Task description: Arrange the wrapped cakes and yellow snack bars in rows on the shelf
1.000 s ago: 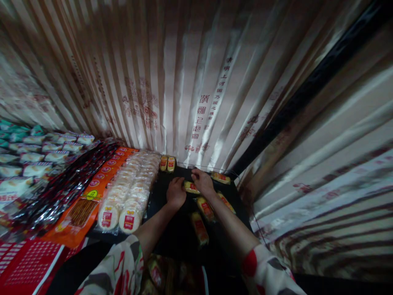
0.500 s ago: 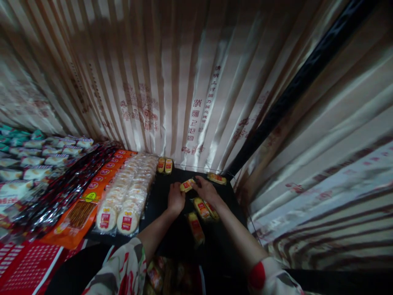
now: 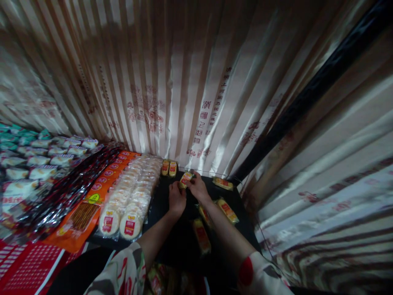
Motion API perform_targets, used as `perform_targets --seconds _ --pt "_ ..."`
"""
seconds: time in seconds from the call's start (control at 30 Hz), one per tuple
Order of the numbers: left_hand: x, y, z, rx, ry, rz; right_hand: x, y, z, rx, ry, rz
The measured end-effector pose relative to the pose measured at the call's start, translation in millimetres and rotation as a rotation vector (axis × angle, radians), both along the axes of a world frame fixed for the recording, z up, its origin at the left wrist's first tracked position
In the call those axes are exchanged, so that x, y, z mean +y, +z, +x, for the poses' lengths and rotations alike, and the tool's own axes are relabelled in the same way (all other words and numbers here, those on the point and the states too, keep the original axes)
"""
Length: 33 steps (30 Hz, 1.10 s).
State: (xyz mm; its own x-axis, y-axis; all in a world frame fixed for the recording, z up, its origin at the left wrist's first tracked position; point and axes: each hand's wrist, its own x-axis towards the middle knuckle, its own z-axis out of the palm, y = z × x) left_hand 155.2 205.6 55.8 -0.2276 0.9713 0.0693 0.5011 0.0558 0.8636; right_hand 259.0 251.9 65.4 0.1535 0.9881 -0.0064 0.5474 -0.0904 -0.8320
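Between my two hands is a small packaged snack point(image 3: 186, 179) in a yellow wrapper with a red label, tilted above the black tabletop point(image 3: 167, 246). My left hand point(image 3: 177, 200) grips its lower left end, while the fingers of my right hand point(image 3: 197, 186) close on its right side. Two matching packs point(image 3: 169, 168) stand side by side at the back edge, just left of my hands. Other yellow packs lie loose: one point(image 3: 223, 183) at the back right, one point(image 3: 227, 210) right of my right forearm, one point(image 3: 202, 236) between my forearms, and another partly hidden under my right forearm.
Left of the black area stand rows of round white crackers point(image 3: 131, 224), orange stick-snack bags point(image 3: 86, 213), dark shiny packets point(image 3: 61, 196) and white packs point(image 3: 43, 172). A pleated curtain point(image 3: 178, 82) closes the back; a black pole point(image 3: 294, 110) slants at right. A red basket point(image 3: 27, 262) is lower left.
The held pack has turned more upright and moved toward the back-left pair. My right forearm has shifted, so the loose pack on its right shows fully. The view has swung slightly left.
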Motion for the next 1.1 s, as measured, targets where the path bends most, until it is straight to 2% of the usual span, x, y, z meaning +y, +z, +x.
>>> perform_targets --seconds 0.17,0.33,0.63,0.87,1.1 --pt "7.8 -0.1 -3.0 -0.008 0.053 0.051 18.1 -3.5 -8.4 0.072 -0.044 0.027" --pt "11.5 5.9 -4.9 0.078 0.02 0.126 38.7 -9.8 -8.5 0.0 -0.032 0.065" --pt "22.4 3.3 -15.7 0.312 0.001 0.15 61.0 4.8 -21.9 -0.13 -0.028 0.048" --pt "24.2 -1.0 -20.7 0.363 -0.014 0.135 61.6 3.1 -27.8 -0.251 -0.059 0.059" --pt "24.0 -9.9 -22.2 0.388 -0.038 0.131 58.4 3.7 -31.7 -0.408 -0.024 -0.057"
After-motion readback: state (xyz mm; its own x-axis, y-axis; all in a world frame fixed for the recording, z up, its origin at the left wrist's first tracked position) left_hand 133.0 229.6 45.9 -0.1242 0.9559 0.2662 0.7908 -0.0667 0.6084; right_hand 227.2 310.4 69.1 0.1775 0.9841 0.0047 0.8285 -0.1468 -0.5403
